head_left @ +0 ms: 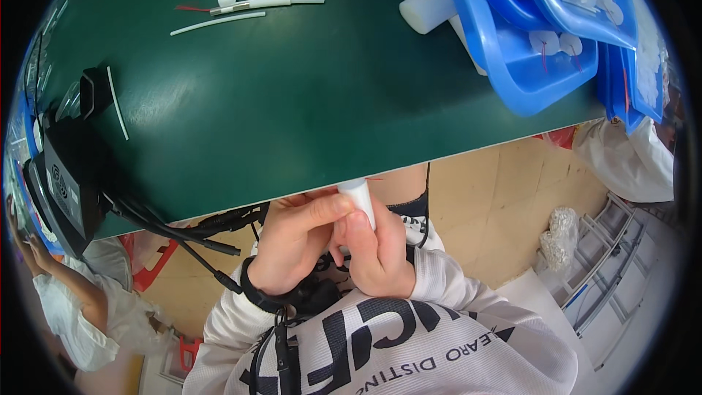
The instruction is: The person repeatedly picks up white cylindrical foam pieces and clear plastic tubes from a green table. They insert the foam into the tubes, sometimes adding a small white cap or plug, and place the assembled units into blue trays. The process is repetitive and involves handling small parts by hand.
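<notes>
Just off the table's near edge, both my hands grip a white plastic cylinder [360, 203]. The thumb of my left hand [287, 243] presses on it from the left, with the fingers curled behind. My right hand [379, 254] wraps it from the right, thumb against its lower part. A thin red strand [374, 178] shows by the cylinder's upper end. Farther off on the green table [292, 102] lies a narrow white tube [267, 2] with a red strand and a small white piece at its left. A thin white stick [218, 23] lies beside it.
Stacked blue trays [504, 91] with white discs and red strands stand at the far right, beside a thick white cylinder [428, 7]. A black device [69, 168] with cables [197, 232] occupies the left. Another thin stick [118, 102] lies near it. A co-worker's arm [82, 289] shows lower left.
</notes>
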### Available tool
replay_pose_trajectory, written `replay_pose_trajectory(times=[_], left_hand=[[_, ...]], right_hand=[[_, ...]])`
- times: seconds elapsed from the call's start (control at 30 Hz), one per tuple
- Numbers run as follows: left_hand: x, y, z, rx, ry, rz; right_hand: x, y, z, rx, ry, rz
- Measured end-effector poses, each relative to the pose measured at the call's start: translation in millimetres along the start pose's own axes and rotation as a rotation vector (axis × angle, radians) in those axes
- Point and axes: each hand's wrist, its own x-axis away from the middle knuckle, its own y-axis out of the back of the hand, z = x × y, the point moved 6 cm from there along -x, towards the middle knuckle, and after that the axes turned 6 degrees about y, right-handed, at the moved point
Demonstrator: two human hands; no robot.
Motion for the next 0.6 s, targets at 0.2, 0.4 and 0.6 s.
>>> replay_pose_trajectory(times=[0.2,0.4,0.6], left_hand=[[2,-4,-1,0.015,-0.007,-0.020],[5,-16,-5,0.050,-0.046,-0.094],[8,-19,-7,0.074,-0.079,-0.213]], right_hand=[[2,-1,0,-0.089,-0.087,0.013],[-4,-8,18,-0.304,-0.250,0.074],[-6,-14,18,-0.406,-0.252,0.055]])
